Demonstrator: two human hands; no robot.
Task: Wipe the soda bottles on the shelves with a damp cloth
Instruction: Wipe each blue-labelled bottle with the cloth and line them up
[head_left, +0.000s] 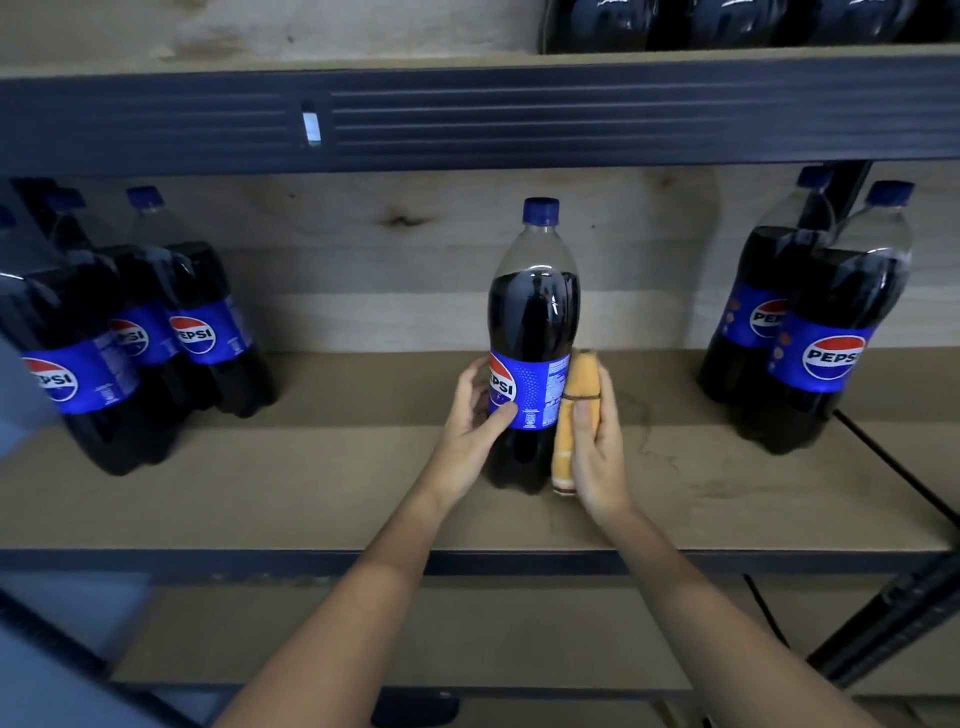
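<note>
Head view. Between the hands: one bottle, upright on the middle shelf, blue cap on, dark soda up to the shoulder, blue label facing forward and left. Left hand wrapped round the label band from the left, thumb across the front just below the logo, fingers curled behind; grasping the bottle. Right hand on the right side, fingers curled round a folded orange cloth, thumb lying along its front. Cloth pressed flat against the bottle's right flank, running from the label's top edge down nearly to the base; a thin dark band across it at thumb height, pale stripes near its lower end.

Well left of the left hand: bottle group on the same shelf, four or so, labels forward, leaning in the wide-angle picture. Well right of the right hand: bottle pair, one ahead of the other, touching. Thin black cable running from beside that pair toward the shelf's front right edge. Above the hands: dark metal beam of the upper shelf, more dark bottles standing on it at upper right, only the bases visible. Behind the shelf: pale wood back panel. Below the forearms: a lower shelf board, dim.
</note>
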